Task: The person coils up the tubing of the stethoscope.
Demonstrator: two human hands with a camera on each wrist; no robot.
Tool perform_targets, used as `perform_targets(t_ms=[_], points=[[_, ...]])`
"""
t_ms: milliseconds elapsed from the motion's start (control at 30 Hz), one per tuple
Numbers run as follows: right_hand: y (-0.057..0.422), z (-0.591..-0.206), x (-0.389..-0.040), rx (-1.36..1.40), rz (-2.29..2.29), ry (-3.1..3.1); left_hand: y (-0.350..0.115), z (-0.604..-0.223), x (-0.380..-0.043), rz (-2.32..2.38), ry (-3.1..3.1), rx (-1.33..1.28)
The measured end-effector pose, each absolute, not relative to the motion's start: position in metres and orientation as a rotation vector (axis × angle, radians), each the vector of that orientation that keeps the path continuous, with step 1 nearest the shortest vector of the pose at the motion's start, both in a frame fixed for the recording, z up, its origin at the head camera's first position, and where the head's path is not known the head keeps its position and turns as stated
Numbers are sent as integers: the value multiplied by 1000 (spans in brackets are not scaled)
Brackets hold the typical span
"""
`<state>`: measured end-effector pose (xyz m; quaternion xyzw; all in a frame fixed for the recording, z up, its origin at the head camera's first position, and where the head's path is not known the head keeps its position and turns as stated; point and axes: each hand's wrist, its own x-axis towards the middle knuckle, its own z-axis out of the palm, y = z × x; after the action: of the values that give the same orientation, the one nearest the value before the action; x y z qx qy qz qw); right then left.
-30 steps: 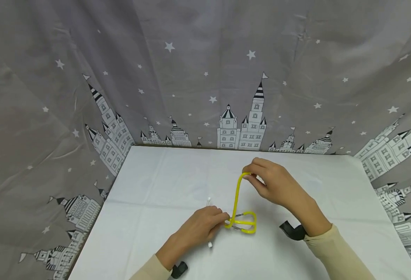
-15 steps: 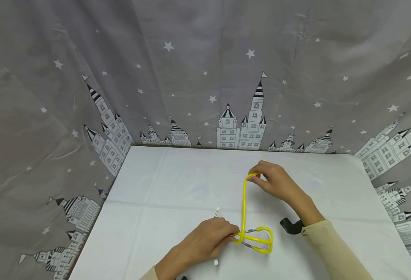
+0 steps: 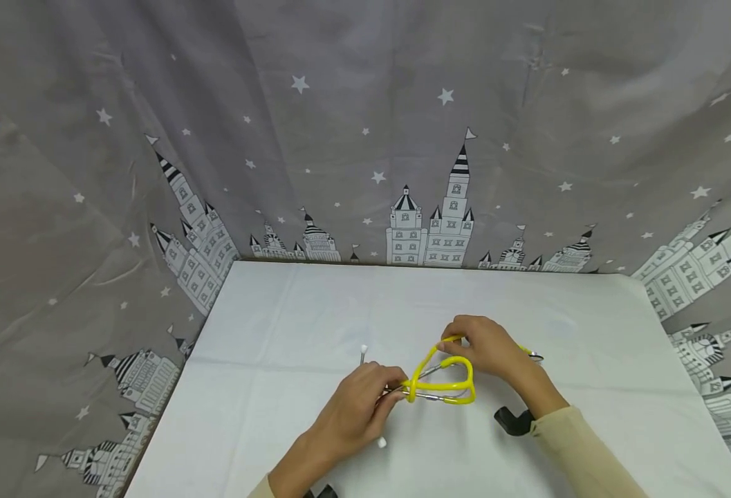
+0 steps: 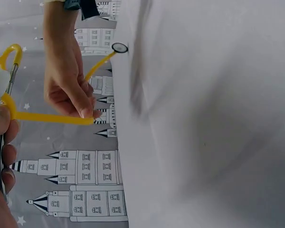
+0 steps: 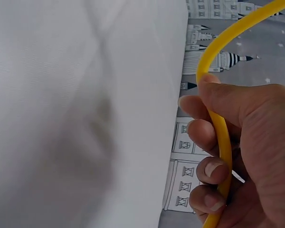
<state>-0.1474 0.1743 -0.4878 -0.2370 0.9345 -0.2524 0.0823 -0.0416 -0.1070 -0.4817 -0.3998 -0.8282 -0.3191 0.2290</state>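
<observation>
My left hand (image 3: 355,408) grips the metal ear tubes of a stethoscope with yellow tubing (image 3: 441,386). One white ear tip (image 3: 364,349) sticks out beyond that hand, the other (image 3: 381,442) on its near side. Just right of the left fingertips, a turn of tubing crosses over the metal tubes; the yellow Y part points right. My right hand (image 3: 488,349) pinches the long tube, its other fingers curled along the yellow tube (image 5: 221,130) in the right wrist view. Past the right hand, the round chest piece (image 4: 119,47) hangs at the tube's end.
A white-covered table (image 3: 278,325) lies under both hands. Behind and beside it hangs a grey curtain (image 3: 340,69) with printed castles and stars. A black strap end (image 3: 513,420) sticks out by the right sleeve.
My right hand has come down with the tubing, closer to the ear tubes. The left hand dipped to the right, then moved back up and left. The chest piece now shows beyond the right wrist.
</observation>
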Motion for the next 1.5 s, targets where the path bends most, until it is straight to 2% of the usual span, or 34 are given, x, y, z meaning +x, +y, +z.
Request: perform_targets(t_ms=[200, 500, 867, 1100, 1500], points=[[182, -496, -146, -685, -800, 2841, -112, -485, -42, -904, -2270, -1065], [209, -496, -163, -546, -1105, 2811, -106, -480, -33, -853, -2199, -1199], [250, -525, -173, -435, -1188, 2818, -97, -480, -27, -825, -2096, -1296], [258, -540, -160, -395, -1120, 2824, -102, -481, -25, -886, -2102, -1255], [248, -551, -110, -419, -985, 2830, -119, -474, -43, -1007, -2065, -1036]])
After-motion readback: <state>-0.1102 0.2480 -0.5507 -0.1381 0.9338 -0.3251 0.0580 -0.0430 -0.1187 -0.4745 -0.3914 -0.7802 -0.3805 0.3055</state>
